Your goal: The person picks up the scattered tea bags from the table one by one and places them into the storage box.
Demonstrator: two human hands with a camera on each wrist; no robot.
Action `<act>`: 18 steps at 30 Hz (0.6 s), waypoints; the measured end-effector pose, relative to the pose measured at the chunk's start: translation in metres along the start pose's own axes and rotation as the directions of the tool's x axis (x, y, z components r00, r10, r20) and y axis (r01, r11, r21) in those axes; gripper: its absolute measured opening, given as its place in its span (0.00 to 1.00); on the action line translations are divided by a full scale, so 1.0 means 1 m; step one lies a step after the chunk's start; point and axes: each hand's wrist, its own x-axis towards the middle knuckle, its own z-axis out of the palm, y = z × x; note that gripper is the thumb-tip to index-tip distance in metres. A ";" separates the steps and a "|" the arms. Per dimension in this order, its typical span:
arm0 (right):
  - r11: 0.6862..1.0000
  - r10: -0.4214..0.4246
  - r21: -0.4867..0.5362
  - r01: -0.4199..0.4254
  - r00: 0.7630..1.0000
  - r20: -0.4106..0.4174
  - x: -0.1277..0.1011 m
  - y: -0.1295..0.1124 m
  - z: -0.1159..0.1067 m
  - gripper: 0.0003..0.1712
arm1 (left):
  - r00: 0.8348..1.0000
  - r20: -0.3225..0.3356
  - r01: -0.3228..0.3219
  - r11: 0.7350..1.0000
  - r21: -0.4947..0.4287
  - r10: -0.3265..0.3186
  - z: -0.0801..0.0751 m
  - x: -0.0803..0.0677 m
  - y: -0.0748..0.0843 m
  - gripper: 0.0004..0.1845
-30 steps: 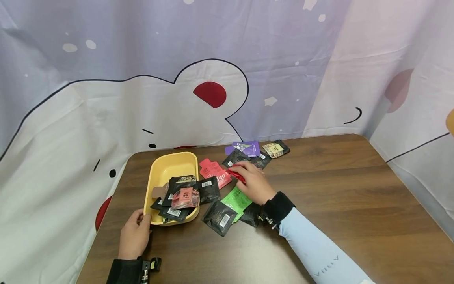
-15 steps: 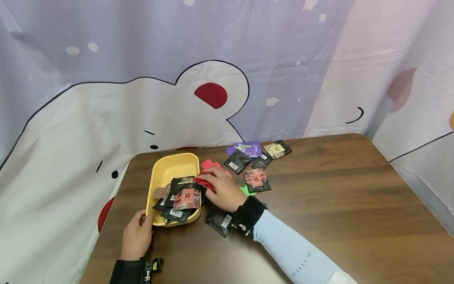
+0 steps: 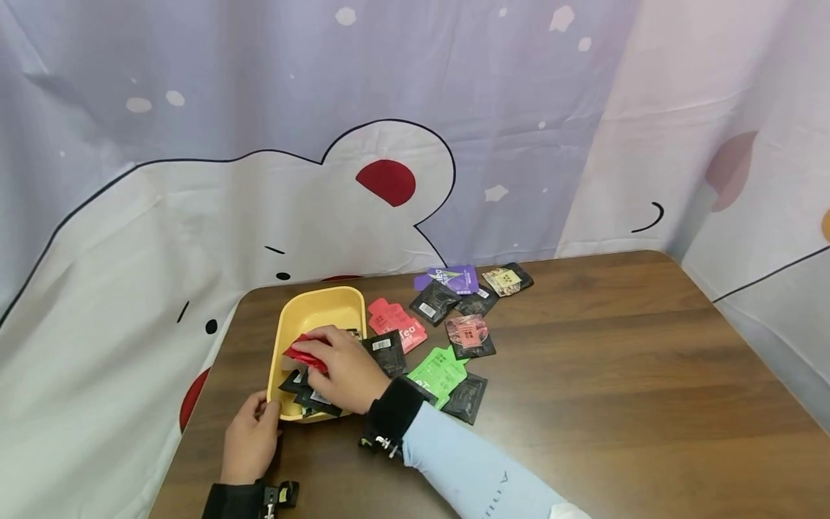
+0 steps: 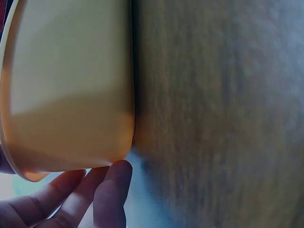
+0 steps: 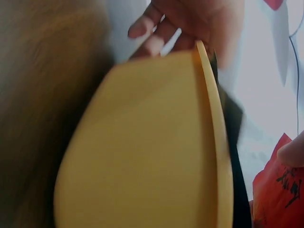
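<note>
A yellow plastic tub (image 3: 318, 308) stands at the left of the table, with several black sachets (image 3: 319, 404) in it. My left hand (image 3: 249, 441) holds its near left corner, thumb at the rim and fingers against the outer wall, as the left wrist view also shows. Over the tub, my right hand (image 3: 346, 371) pinches a red packet (image 3: 305, 352) with dark writing, visible at the right edge of the right wrist view. The hand hides part of the tub's contents. Beside the tub's right wall lies a black sachet (image 3: 385, 351) with a barcode label.
Right of the tub lie a pink packet (image 3: 395, 321), a green packet (image 3: 437, 373) and several black sachets (image 3: 467, 398). A purple packet (image 3: 454, 279) and a black sachet with a yellow label (image 3: 508, 279) are near the back edge, before a patterned curtain (image 3: 519, 108).
My right hand has carried the red packet leftward from the loose sachets to over the tub, uncovering the pink and green packets. The left hand stays at the tub's corner.
</note>
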 end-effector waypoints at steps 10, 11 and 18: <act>0.999 0.010 -0.036 -0.009 1.000 0.029 0.008 -0.011 0.020 0.24 | 1.000 0.010 -0.009 1.000 0.007 0.009 -0.002 0.002 -0.002 0.27; 0.999 0.017 -0.041 -0.016 0.999 0.033 0.008 -0.010 0.020 0.24 | 1.000 0.015 -0.009 1.000 0.007 0.009 -0.001 0.003 -0.002 0.27; 0.995 0.053 -0.092 -0.041 0.989 0.135 0.005 -0.004 0.021 0.40 | 0.999 0.034 -0.016 1.000 0.015 0.016 -0.002 0.002 -0.003 0.28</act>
